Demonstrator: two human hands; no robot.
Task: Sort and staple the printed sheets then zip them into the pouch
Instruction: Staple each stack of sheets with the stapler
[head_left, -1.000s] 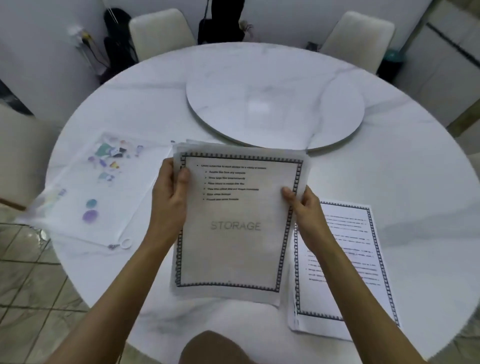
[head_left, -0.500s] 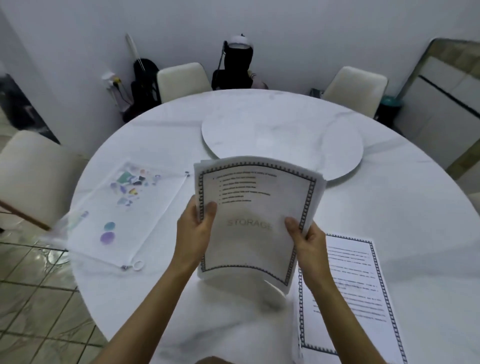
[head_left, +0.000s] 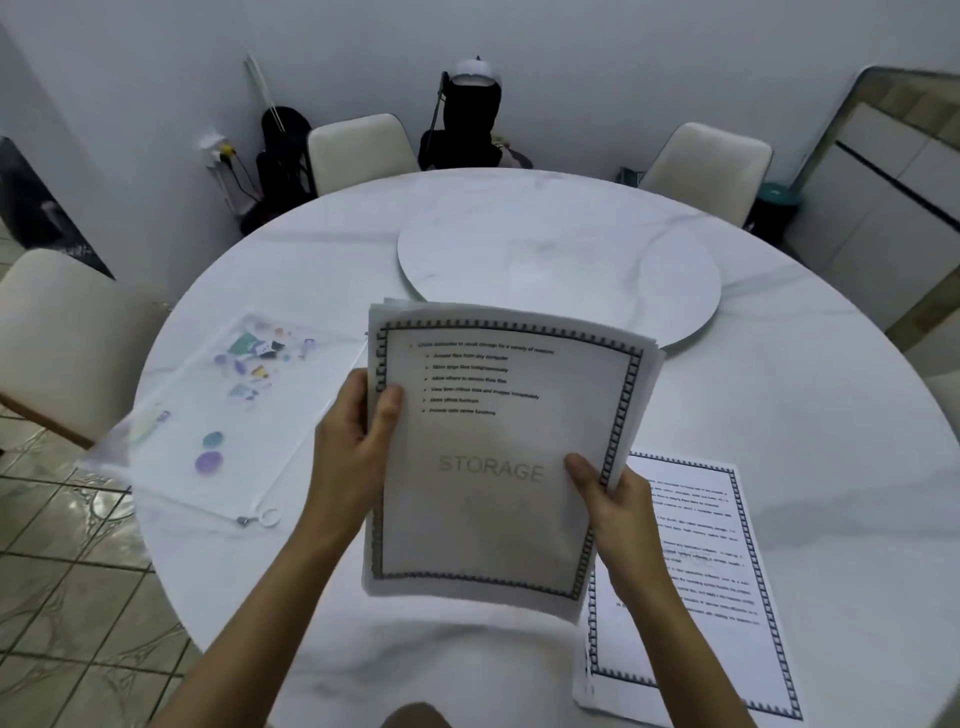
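- Held stack of printed sheets (head_left: 493, 519): white paper, several leaves thick, slightly bowed, edges fanned at the top and right; the top leaf has a dark chain-pattern border, a short bulleted list and the grey word "STORAGE"; it is raised above the near middle of the worktop
- Left hand (head_left: 348, 457): grips the stack's left edge, thumb on the front face, fingers curled behind
- Right hand (head_left: 613, 504): pinches the stack's right edge lower down, thumb on the front, fingers behind the paper
- Second pile of sheets (head_left: 727, 597): same bordered white paper, dense lines of text, lying flat on the worktop to the right of the held stack, partly under the right forearm
- Pouch (head_left: 208, 415): flat, translucent, soft plastic with small coloured shapes showing; it lies on the left of the worktop, apart from both piles; a white ring pull (head_left: 270, 518) sits at its near corner
- Worktop (head_left: 831, 415): round, glossy white marble with grey veins
- Turntable (head_left: 561, 270): round disc of matching marble, at the centre
- Chairs (head_left: 358, 150): cream, padded, set round the far side
- Floor (head_left: 78, 597): glazed patterned tiles
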